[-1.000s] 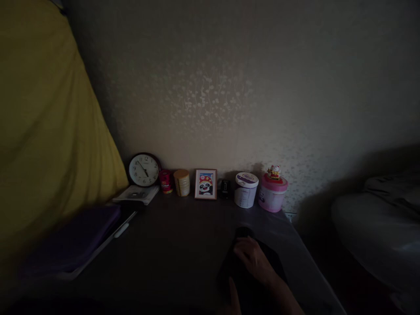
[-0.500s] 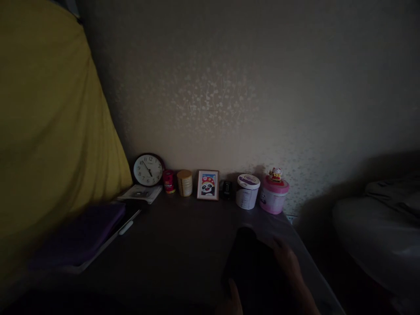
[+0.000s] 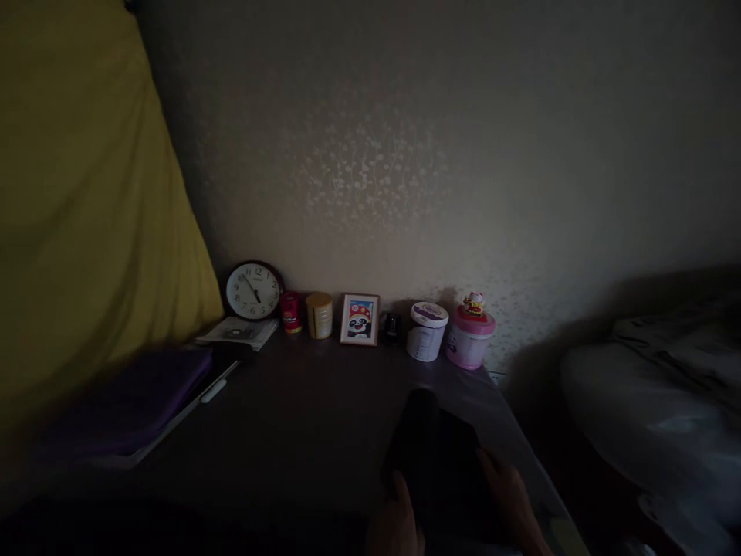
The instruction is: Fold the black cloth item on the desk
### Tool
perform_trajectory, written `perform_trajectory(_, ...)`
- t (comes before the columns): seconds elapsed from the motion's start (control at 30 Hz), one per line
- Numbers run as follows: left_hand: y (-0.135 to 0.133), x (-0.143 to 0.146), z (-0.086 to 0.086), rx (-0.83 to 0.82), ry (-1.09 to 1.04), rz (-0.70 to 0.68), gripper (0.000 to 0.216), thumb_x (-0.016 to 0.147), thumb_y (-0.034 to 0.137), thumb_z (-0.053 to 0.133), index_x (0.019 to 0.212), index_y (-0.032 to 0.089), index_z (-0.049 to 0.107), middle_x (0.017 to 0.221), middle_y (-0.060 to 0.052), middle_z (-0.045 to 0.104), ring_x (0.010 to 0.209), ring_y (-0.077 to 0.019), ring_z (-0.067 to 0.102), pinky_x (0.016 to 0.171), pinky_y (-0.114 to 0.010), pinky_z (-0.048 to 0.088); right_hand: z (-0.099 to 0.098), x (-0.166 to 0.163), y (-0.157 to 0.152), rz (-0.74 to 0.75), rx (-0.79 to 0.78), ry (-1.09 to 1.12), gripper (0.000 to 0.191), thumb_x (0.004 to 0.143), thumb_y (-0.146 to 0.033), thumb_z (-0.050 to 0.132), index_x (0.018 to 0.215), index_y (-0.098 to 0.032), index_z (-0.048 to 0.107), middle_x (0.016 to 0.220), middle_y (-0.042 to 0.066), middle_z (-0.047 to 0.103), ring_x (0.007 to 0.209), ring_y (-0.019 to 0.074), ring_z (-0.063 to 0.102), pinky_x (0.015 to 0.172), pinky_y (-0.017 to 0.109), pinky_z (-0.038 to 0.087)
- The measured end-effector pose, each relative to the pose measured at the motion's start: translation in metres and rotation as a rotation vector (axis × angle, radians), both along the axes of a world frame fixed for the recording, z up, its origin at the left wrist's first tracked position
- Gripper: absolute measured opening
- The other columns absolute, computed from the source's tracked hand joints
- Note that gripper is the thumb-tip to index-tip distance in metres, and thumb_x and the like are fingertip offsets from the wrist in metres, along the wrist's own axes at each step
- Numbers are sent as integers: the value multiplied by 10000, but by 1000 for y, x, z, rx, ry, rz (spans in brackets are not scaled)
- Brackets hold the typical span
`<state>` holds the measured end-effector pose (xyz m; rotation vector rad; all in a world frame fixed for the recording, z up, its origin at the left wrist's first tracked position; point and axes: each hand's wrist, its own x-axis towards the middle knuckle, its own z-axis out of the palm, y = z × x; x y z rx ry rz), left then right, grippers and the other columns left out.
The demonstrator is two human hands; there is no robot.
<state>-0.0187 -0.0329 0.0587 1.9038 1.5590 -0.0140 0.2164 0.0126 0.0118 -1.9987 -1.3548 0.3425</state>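
Note:
In front of me on the right of the table lies a black, soft-looking item (image 3: 431,455), likely cloth, with a rounded ridge along its left part. It is too dark to tell its exact kind. My left hand (image 3: 398,517) is closed at its lower left edge, the thumb lying on top and the other fingers mostly hidden. At the right edge, my right hand (image 3: 508,488) grips the same black item, with its fingertips lost in shadow.
Along the wall on the dark table (image 3: 301,425) stand a clock (image 3: 253,290), a red can (image 3: 291,313), a yellow-lidded jar (image 3: 319,316), a framed panda picture (image 3: 360,320), a white tub (image 3: 427,332) and a pink tub (image 3: 470,340). A purple case (image 3: 127,401) lies left.
The right hand has moved lower, closing in on the black item's right edge. The left hand shows more fully at its left edge. My view has shifted slightly.

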Motion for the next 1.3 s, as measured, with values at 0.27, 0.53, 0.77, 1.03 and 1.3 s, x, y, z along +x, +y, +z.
perform_trajectory(0.27,-5,-4,-2,45,-51,-28,661,805,163,397,1360,12,72,1125,-179,566,1021,-249,539,861,-333,413,0,-9,-10,-9,51,-58,429,723,-481,382,908,-186,634,943,108,676,881,252,626,728,322,467)
perform_trajectory(0.53,-5,-4,-11,112,-31,-15,653,790,138,394,1359,6,102,1107,-188,579,985,-255,562,829,-342,430,9,-29,-2,21,152,59,358,689,-438,460,878,-178,618,854,101,678,827,260,629,686,327,467)
perform_trajectory(0.77,-2,-2,-14,77,-17,10,613,829,199,419,1362,38,163,1072,-181,594,979,-210,570,820,-279,419,48,-65,22,225,180,184,380,725,-456,477,915,-159,619,851,70,674,811,235,610,691,308,460)
perform_trajectory(1.03,2,7,-22,75,35,67,474,834,433,462,1204,139,425,1101,-96,546,918,-164,565,807,-368,467,39,-105,52,278,90,72,386,737,-351,504,1064,-158,576,951,99,664,921,241,602,738,316,464)
perform_trajectory(1.3,2,2,-25,102,43,35,489,842,438,442,1236,152,393,1075,-86,566,910,-163,573,816,-376,458,39,-118,55,303,-43,-2,376,730,-276,525,1071,-122,558,850,95,679,826,219,628,674,278,449)
